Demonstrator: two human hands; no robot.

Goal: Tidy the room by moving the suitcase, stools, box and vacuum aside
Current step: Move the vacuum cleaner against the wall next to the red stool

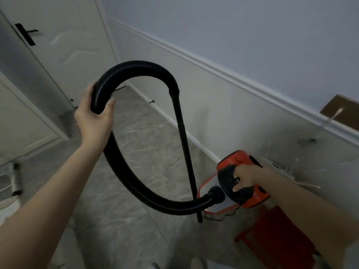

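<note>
An orange-red vacuum (238, 158) with a black handle hangs close to the wall at lower right, above a red stool (275, 235). My right hand (245, 178) grips the black handle on top of it. Its black ribbed hose (136, 66) loops up and left from the vacuum's front, then drops into a straight black wand (186, 152) whose tip points at the floor. My left hand (95, 117) grips the hose at the left of the loop, held up at about chest height.
A white panelled wall (223, 105) runs along the right with a brown cardboard box (343, 111) at its far right edge. A white door (64, 45) with a black handle stands at upper left. Grey tiled floor (139, 136) stretches ahead. A metal frame (15, 179) stands at the left edge.
</note>
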